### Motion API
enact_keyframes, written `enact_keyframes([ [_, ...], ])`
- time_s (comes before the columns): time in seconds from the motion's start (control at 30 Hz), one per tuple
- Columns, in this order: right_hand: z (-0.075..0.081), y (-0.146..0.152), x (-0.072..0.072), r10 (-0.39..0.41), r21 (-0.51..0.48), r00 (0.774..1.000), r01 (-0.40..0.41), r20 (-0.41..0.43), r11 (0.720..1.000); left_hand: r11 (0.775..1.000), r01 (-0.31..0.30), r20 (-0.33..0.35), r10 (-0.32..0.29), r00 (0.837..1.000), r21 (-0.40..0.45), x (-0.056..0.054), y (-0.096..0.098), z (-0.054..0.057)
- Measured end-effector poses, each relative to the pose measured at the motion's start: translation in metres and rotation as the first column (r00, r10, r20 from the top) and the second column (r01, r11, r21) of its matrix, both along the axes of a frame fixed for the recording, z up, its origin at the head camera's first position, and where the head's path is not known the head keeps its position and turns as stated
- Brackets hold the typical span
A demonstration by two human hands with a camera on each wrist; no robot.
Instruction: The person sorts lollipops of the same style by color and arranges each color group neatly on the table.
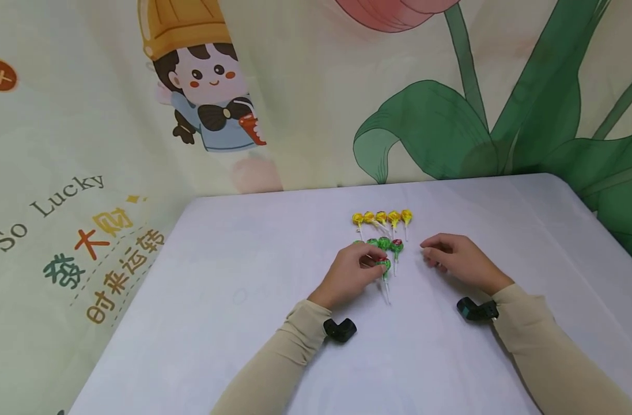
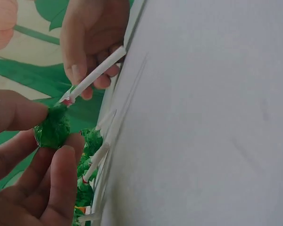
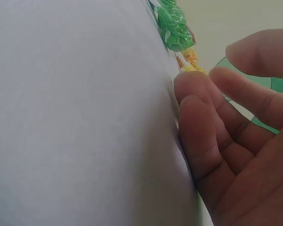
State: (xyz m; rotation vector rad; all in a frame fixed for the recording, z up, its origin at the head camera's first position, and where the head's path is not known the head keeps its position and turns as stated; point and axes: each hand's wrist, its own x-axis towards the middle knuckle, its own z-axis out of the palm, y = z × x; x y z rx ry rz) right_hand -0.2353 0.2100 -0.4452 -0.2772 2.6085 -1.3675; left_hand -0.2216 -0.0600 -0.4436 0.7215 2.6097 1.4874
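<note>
A green-wrapped lollipop [image 2: 54, 127] is pinched by its head between the thumb and fingers of my left hand [image 1: 349, 272]; its white stick points away from the fingers. Behind it lies a row of green lollipops [image 1: 385, 243], partly hidden by this hand in the head view. Farther back is a row of several yellow lollipops [image 1: 393, 218], sticks toward me. To the right of the rows my right hand [image 1: 463, 259] rests low at the table with loosely bent fingers [image 3: 198, 132] and nothing in them.
The lollipops lie on a table with a white cover [image 1: 217, 276]. A printed backdrop [image 1: 305, 104] with a cartoon figure and green leaves rises behind its far edge. Each wrist wears a small black camera [image 1: 340, 330].
</note>
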Motion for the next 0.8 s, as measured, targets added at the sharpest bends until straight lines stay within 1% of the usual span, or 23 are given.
enact_keyframes([
  [0.07, 0.000, 0.001, 0.001, 0.000, -0.001, 1.000, 0.000, 0.003, 1.000, 0.999, -0.039, 0.007, 0.039, 0.999, -0.005, -0.002, 0.000, 0.001],
  [0.13, -0.002, 0.001, 0.001, 0.002, 0.001, 1.000, -0.002, 0.007, 1.000, 0.998, -0.060, 0.011, 0.060, 0.998, -0.009, -0.005, 0.001, 0.001],
  [0.3, -0.005, -0.001, 0.000, 0.001, 0.010, 1.000, -0.001, 0.003, 1.000, 0.996, -0.083, 0.026, 0.082, 0.996, 0.013, -0.012, 0.004, 0.006],
  [0.43, -0.006, -0.006, -0.001, 0.009, 0.004, 1.000, -0.009, -0.007, 1.000, 0.996, -0.093, 0.028, 0.093, 0.995, -0.002, -0.017, 0.007, 0.012],
  [0.53, -0.006, -0.007, -0.002, 0.016, 0.000, 1.000, -0.016, -0.011, 1.000, 0.996, -0.084, 0.028, 0.084, 0.996, -0.016, -0.019, 0.009, 0.016],
  [0.63, -0.006, -0.005, -0.001, 0.014, 0.011, 1.000, -0.014, -0.009, 1.000, 0.998, -0.055, 0.024, 0.056, 0.998, -0.020, -0.021, 0.013, 0.019],
  [0.73, -0.006, -0.001, 0.000, 0.002, 0.025, 1.000, -0.002, -0.004, 1.000, 0.999, -0.032, 0.004, 0.032, 0.999, -0.032, -0.022, 0.017, 0.021],
  [0.8, -0.005, 0.003, 0.001, -0.004, 0.034, 1.000, 0.004, -0.003, 0.999, 0.999, -0.032, -0.014, 0.031, 0.999, -0.039, -0.023, 0.019, 0.020],
])
